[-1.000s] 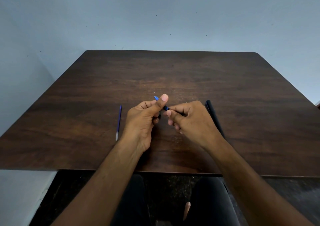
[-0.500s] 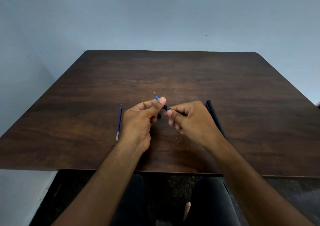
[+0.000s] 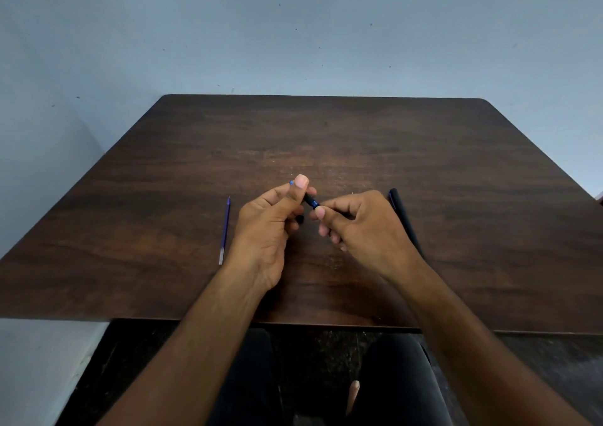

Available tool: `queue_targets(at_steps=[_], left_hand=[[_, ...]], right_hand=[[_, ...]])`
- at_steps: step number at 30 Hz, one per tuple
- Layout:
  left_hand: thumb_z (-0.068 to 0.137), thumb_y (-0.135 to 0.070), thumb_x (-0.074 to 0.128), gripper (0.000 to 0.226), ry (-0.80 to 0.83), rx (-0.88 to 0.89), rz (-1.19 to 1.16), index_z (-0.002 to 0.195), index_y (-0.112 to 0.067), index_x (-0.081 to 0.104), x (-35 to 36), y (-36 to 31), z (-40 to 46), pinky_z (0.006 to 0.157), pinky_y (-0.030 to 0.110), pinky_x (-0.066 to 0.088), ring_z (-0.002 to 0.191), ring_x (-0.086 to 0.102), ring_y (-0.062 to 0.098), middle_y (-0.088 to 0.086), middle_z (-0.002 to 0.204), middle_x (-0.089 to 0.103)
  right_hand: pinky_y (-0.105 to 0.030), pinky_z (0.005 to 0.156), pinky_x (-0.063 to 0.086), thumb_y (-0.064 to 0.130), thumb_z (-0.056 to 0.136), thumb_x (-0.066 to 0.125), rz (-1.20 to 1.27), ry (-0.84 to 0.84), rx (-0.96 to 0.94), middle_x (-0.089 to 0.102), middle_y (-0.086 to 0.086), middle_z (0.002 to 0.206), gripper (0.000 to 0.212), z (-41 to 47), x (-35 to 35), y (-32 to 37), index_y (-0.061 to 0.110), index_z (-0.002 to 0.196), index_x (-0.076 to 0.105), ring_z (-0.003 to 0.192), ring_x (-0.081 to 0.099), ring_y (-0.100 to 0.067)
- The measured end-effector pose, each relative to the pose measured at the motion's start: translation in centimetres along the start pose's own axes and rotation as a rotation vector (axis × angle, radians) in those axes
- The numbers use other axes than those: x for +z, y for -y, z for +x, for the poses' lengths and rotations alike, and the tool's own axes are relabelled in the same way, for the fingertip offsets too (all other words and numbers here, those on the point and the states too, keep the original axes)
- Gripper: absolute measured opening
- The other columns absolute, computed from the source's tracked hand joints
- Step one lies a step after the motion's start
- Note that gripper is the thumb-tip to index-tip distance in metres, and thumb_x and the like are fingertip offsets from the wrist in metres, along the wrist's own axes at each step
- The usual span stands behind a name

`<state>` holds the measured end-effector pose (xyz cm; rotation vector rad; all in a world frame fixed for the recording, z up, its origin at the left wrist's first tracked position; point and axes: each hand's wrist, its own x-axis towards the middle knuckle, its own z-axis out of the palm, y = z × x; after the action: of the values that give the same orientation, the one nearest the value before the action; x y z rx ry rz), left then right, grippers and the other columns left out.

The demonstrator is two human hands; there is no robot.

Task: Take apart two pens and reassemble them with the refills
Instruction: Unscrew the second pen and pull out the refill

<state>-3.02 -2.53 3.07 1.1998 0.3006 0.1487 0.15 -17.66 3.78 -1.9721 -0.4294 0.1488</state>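
A dark pen with blue trim (image 3: 310, 201) is held above the middle of the dark wooden counter (image 3: 359, 138), bridging the two hands. The left hand (image 3: 267, 226) is closed on the pen's far end: the thumb is pressed along the top of it, the other fingers are curled beneath, and a small blue tip is seen just past the thumbnail. The right hand (image 3: 362, 226) is pinched on the near end of the same pen between thumb and forefinger, with the remaining fingers folded loosely under. Only a short stretch of the barrel is exposed between the two grips; the rest is covered by fingers, so it cannot be told whether the pen is whole or already partly unscrewed.

A thin blue refill (image 3: 224, 231) is laid flat on the counter just beside the left wrist, apart from it, its pale end nearest the person. A second dark pen (image 3: 403, 217) is laid on the counter just behind the right hand; its near part is hidden by that hand and wrist, and contact with the hand cannot be judged. A small dark shape between the curled fingers of the left hand is too obscured to be identified.
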Motion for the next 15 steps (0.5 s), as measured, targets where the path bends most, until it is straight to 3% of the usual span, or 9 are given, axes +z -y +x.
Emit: queue_targets(at_steps=[2, 4, 7, 9, 12, 15], left_hand=[[0.088, -0.032, 0.069, 0.026, 0.049, 0.013, 0.01, 0.106, -0.016, 0.076, -0.24, -0.04, -0.02, 0.077, 0.028, 0.039, 0.085, 0.053, 0.011, 0.001, 0.11, 0.076], [0.092, -0.021, 0.064, 0.021, 0.053, 0.028, 0.017, 0.109, -0.015, 0.075, -0.43, 0.03, 0.04, 0.074, 0.027, 0.039, 0.081, 0.055, 0.008, 0.003, 0.11, 0.076], [0.082, -0.025, 0.074, 0.015, -0.011, 0.052, 0.004, 0.094, -0.016, 0.079, -0.28, 0.01, 0.08, 0.07, 0.026, 0.04, 0.075, 0.056, 0.007, 0.004, 0.1, 0.077], [0.07, -0.033, 0.082, 0.024, -0.067, 0.061, -0.012, 0.084, -0.014, 0.079, -0.05, 0.03, 0.24, 0.066, 0.025, 0.04, 0.067, 0.052, 0.006, 0.002, 0.088, 0.076], [0.059, -0.04, 0.088, 0.04, -0.154, 0.044, -0.051, 0.084, -0.011, 0.076, 0.06, -0.03, 0.74, 0.062, 0.024, 0.041, 0.059, 0.044, 0.01, -0.003, 0.063, 0.059], [0.063, -0.038, 0.088, 0.039, -0.148, 0.035, -0.039, 0.087, -0.009, 0.076, 0.06, -0.13, 0.92, 0.061, 0.025, 0.041, 0.058, 0.044, 0.01, -0.003, 0.062, 0.055]], right_hand=[[-0.036, 0.057, 0.051, 0.029, 0.099, 0.063, -0.011, -0.003, 0.001, 0.072, -0.013, 0.068, 0.028, 0.01, -0.1, -0.17, 0.014, 0.08, 0.077, 0.053, 0.057, -0.015], [-0.036, 0.057, 0.051, 0.029, 0.099, 0.063, -0.017, -0.004, 0.0, 0.072, -0.013, 0.068, 0.028, 0.04, -0.11, -0.27, 0.013, 0.08, 0.077, 0.053, 0.057, -0.014], [-0.031, 0.057, 0.05, 0.028, 0.098, 0.065, -0.007, -0.007, -0.003, 0.073, -0.009, 0.068, 0.026, 0.03, 0.04, -0.23, 0.014, 0.081, 0.078, 0.053, 0.058, -0.009], [-0.028, 0.056, 0.05, 0.028, 0.097, 0.065, 0.0, -0.013, -0.01, 0.074, -0.007, 0.068, 0.024, -0.01, 0.05, -0.15, 0.014, 0.083, 0.078, 0.053, 0.059, -0.006], [-0.031, 0.057, 0.052, 0.028, 0.097, 0.066, -0.003, -0.008, -0.014, 0.074, -0.008, 0.069, 0.023, -0.03, -0.07, -0.11, 0.013, 0.085, 0.078, 0.055, 0.06, -0.011], [-0.032, 0.058, 0.053, 0.028, 0.097, 0.066, -0.011, 0.0, -0.009, 0.074, -0.01, 0.07, 0.024, -0.03, -0.2, -0.23, 0.012, 0.085, 0.078, 0.055, 0.06, -0.011]])
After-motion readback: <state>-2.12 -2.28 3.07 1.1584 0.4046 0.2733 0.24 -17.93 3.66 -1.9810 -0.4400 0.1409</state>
